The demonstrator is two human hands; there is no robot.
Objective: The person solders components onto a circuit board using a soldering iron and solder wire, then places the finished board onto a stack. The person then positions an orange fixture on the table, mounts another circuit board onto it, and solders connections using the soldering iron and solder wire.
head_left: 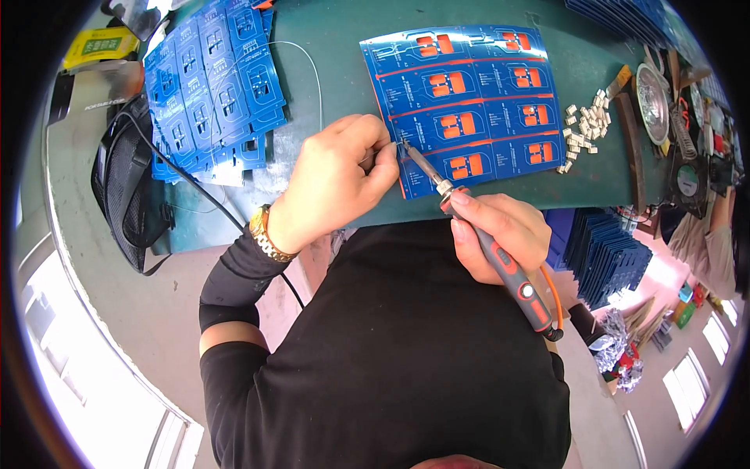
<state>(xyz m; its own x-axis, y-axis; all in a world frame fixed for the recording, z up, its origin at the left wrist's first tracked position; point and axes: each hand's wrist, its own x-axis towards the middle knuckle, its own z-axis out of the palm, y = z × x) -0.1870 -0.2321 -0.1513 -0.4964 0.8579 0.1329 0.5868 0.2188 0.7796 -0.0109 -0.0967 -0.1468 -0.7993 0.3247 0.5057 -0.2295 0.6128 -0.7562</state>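
My right hand (512, 234) is wrapped round the grey and red handle of a soldering iron (500, 258), whose orange cord hangs from the back end. Its metal tip meets the left edge of a blue circuit board panel (508, 160), which shows rows of orange through its cut-outs. Just left of that tip, my left hand (340, 172) pinches thin solder wire (316, 78). The wire arcs across the table to the hand; its end at the tip is too small to make out clearly.
Left on the green table (336, 39) lies a pile of blue boards (211, 94), beside a black bag (125, 180) and black cable (207, 189). Small white connectors (590, 125) lie right of the panel, near a metal dish (652, 102). More boards (605, 258) are stacked lower right.
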